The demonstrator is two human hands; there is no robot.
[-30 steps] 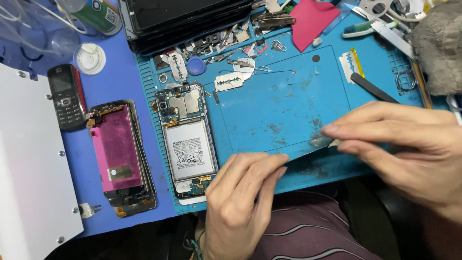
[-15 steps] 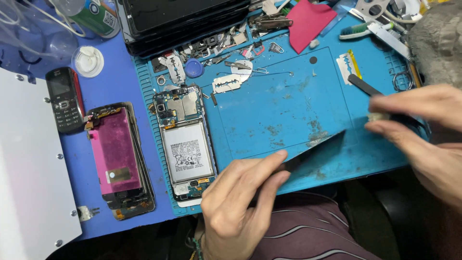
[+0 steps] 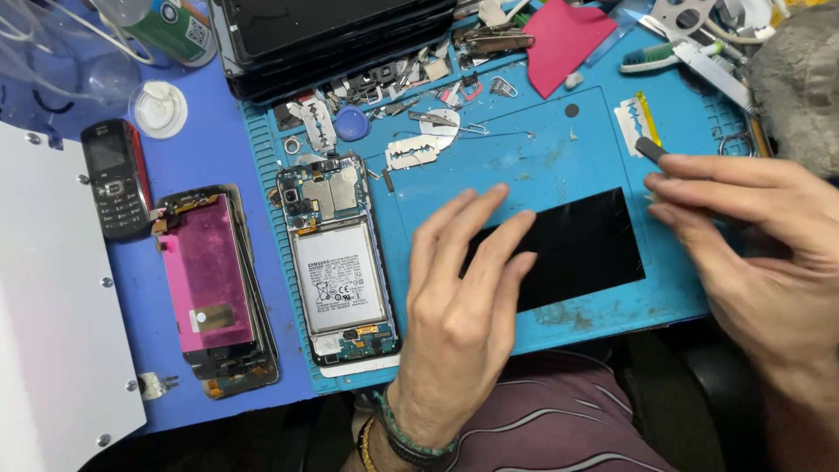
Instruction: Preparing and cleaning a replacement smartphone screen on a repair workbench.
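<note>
In the middle of the frame a thin black sheet (image 3: 577, 249) lies flat on the blue mat (image 3: 542, 166), and the left hand (image 3: 459, 310) rests on its left end with the fingers (image 3: 507, 249) stretched out, slightly apart and pressing down, not gripping anything. At the right of the frame the right hand (image 3: 752, 236) has its fingers close together, pinched on a small dark tool (image 3: 651, 149) whose tip shows just above them; this hand is near the right edge of the sheet but seems not to touch it. The sheet looks very light, thin and smooth, so I judge it will bend easily and slide on the mat, and it may crease or take fingerprints; it is better to hold it by the edges or corners than by the face. Left of the sheet, an opened phone (image 3: 336, 258) shows its battery and circuit board, and further left lies a detached screen with a pink back (image 3: 210, 280). At the upper left a small black keypad phone (image 3: 114, 179) lies on the blue surface (image 3: 218, 122). Razor blades (image 3: 411, 153) and small metal parts are scattered along the top of the mat.
</note>
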